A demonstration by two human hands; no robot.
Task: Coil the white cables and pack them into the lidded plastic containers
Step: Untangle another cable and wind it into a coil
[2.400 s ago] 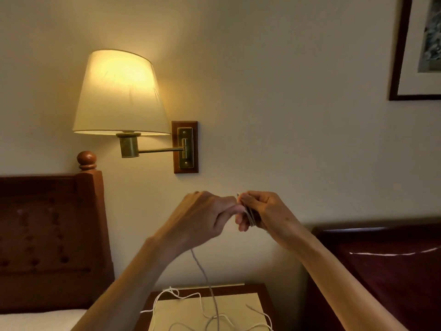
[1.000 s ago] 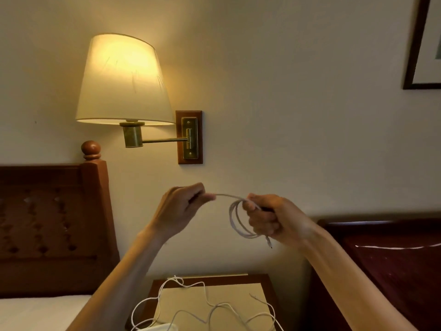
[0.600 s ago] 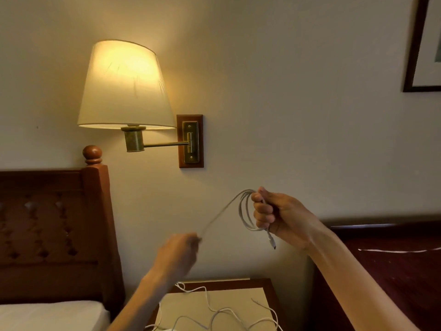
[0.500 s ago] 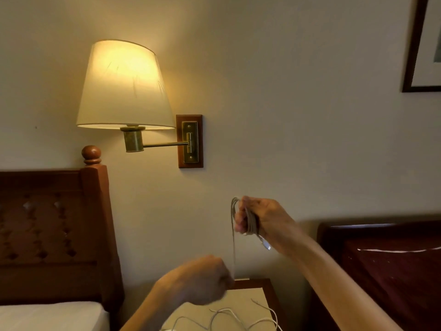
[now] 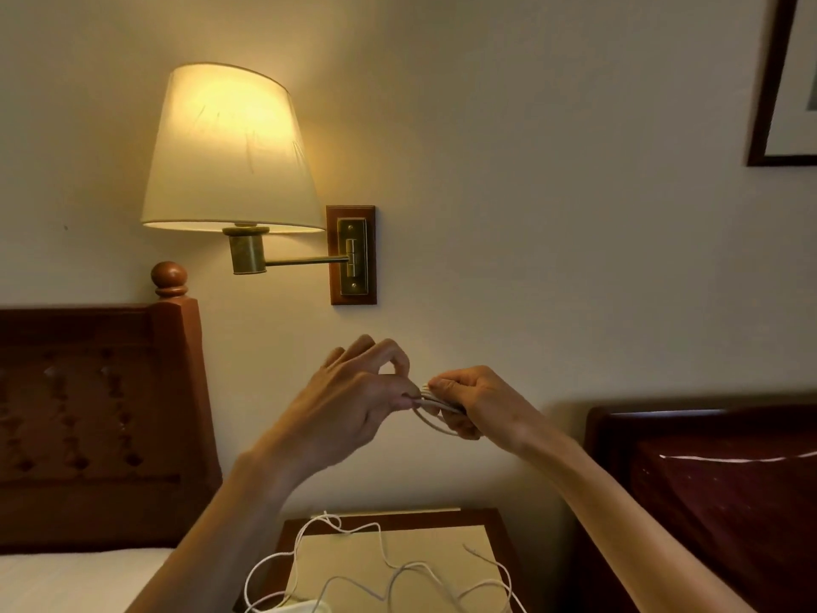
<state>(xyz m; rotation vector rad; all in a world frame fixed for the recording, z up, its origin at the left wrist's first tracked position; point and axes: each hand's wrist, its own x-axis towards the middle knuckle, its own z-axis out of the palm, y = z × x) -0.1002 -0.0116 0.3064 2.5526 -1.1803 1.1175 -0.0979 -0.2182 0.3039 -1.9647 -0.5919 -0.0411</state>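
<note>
2 hands meet below the wall lamp (image 5: 230, 148): the right hand (image 5: 479, 402) grips a small coil (image 5: 435, 407) of white cable, the left hand (image 5: 358, 400) pinches its near end. Light, limp cord springs loose easily, so hold it across the gathered loops; more cable (image 5: 389, 572) trails over the surface (image 5: 482, 519) beneath.

Dim, warm glow from wall lamp (image 5: 230, 148)
</note>
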